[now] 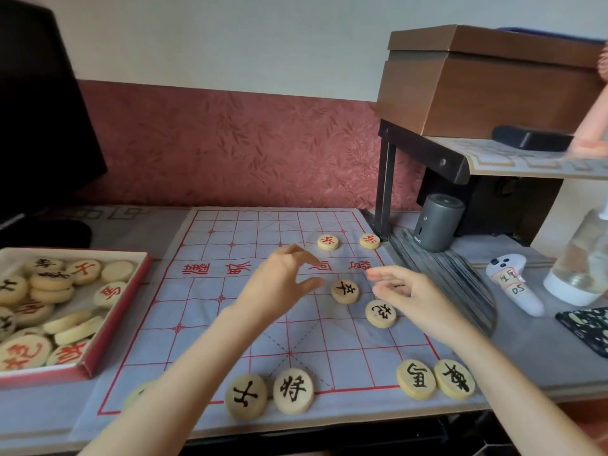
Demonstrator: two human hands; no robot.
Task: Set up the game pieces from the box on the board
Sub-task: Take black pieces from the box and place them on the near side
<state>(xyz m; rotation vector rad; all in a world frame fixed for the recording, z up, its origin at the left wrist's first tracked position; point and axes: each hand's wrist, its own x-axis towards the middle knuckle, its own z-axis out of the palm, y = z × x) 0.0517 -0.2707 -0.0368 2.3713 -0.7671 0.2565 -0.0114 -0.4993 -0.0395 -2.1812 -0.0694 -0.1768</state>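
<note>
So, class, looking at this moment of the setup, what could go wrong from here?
The forearm behind the left hand crosses the near row; pulling back, it could knock the black pieces there off the table edge. The cloth board looks loose; a dragging wrist might shift it and the pieces already placed.

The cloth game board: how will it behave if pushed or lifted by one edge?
Probably floppy: the cloth game board shows soft creases, so lifting one edge would likely fold it. A push may wrinkle it and shift the wooden pieces on it. It looks thin, so probably light.
</note>
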